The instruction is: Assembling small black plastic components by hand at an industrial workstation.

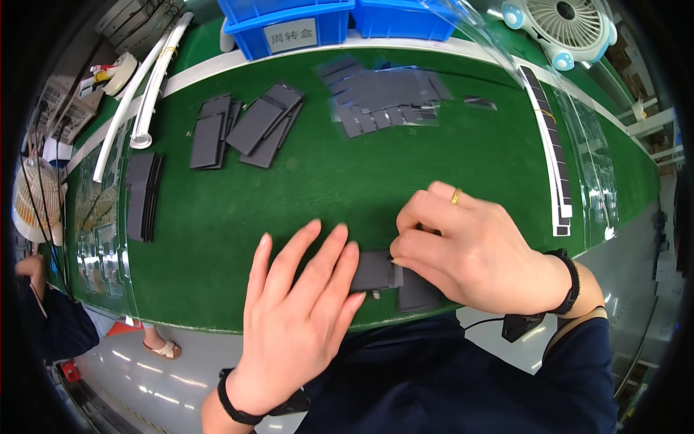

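Green and broad, our table [195, 267] spreads beneath everything, with blue boxes [332, 32] along its far side and a fan [565, 29] at far right. Dark films [394, 90] lie overlapped toward the far middle; to their left sit loose piles [264, 123] of flat dark pieces, with a tight row [144, 195] of similar ones nearer the left edge.

Our left hand [296, 315] is spread wide and flat, its fingertips at the left end of a slab [372, 273] by the near edge. Our right hand [470, 242] is drawn narrow, thumb and finger pinching what looks like a strip [397, 275] at the slab's right end.

We judge the slab light, stiff and rather smooth, apt to slide unless steadied, and perhaps easily marked on its face; we would hold it by the long edges. The strip seems thin and soft, best taken by one end.

Matte dark grey and oblong, the slab lies flat, just beside a second plate [419, 295] partly under our right hand. Its strip is paler and glossy, and a tiny tab [376, 294] shows at the near edge.
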`<state>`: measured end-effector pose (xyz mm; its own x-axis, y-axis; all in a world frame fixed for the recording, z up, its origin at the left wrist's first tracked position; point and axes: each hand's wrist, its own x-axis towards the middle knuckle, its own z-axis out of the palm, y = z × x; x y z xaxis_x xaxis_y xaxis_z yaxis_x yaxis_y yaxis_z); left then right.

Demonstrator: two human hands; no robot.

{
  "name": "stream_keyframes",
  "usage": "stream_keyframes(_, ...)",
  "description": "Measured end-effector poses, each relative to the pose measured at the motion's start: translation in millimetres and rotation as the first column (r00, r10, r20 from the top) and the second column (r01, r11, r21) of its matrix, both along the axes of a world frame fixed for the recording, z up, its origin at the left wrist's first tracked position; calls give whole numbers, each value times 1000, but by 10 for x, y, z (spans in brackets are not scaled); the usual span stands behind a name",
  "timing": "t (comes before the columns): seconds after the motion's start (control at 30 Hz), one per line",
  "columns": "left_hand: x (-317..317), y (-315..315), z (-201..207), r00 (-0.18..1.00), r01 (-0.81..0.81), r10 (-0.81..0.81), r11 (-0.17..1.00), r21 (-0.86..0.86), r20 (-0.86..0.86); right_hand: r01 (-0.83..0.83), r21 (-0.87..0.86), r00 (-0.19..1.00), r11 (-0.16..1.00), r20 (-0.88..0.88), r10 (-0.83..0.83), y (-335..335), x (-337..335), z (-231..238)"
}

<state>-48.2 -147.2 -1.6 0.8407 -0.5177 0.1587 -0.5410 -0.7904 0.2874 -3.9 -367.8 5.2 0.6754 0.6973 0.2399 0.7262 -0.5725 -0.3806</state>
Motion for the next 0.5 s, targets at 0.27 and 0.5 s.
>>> stream_keyframes(0.27,259,-317,60,969,-106,-11,885,-454,-246,-6,-37,1000,999,26,7,-73,-97,53)
stream_keyframes(0.5,224,-324,54,919,-201,9,870,-451,-393,122,8,961,992,247,-120,-212,-601,-226)
